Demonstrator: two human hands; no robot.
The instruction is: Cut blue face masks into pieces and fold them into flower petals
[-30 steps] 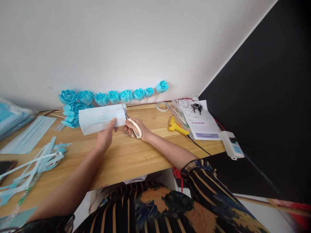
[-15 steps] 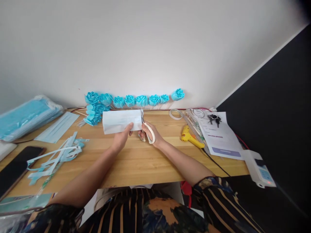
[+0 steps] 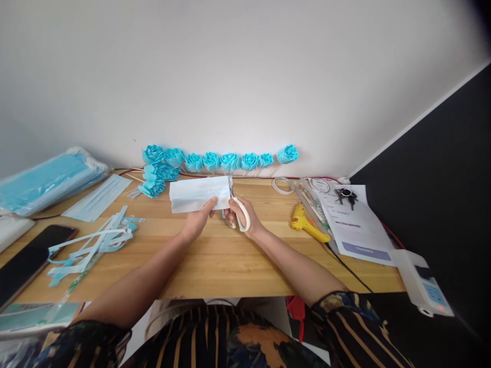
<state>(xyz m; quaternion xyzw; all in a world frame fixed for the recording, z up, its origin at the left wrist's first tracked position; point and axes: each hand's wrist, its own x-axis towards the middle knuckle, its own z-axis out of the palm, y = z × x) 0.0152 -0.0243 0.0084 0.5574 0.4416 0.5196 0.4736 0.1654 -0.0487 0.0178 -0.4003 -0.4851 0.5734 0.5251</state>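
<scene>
- While the left hand (image 3: 197, 221) pinches the pale-blue sheet (image 3: 195, 195) by its lower edge, the right hand (image 3: 253, 220) has the scissors (image 3: 243, 207) at the sheet's 3 o'clock end. Clock is centred on the sheet, 12 toward the wall (image 3: 215, 76).
- Left fingers: clamped on the sheet, thumb on top. Right fingers: wrapped round the white scissor handles. Blades point to 12; can't tell if fully closed.
- 12 to 2: row of blue flowers (image 3: 230, 162) along the foot of the wall, right behind sheet and blade tips. Tightest neighbour.
- 10: flower stack (image 3: 154, 171), just beside the sheet's far left corner.
- 9: flat mask (image 3: 97, 198), then bagged mask pack (image 3: 53, 179) farther out.
- 8: tangled strips (image 3: 103, 239), outboard of the left forearm (image 3: 148, 273); some reach the phone (image 3: 30, 260).
- 3: tape roll (image 3: 284, 192) near the wall; printed page (image 3: 353, 227) beyond, keys (image 3: 347, 193) on top.
- Between 3 and 4: yellow glue gun (image 3: 307, 226), near the right forearm (image 3: 297, 263) but apart. Black cord (image 3: 348, 269) runs from it to the front edge of the surface (image 3: 218, 266).
- 4: white power strip (image 3: 418, 281) at the surface's right end, red light on.
- 5 and 7: both forearms cross the surface's near edge.
</scene>
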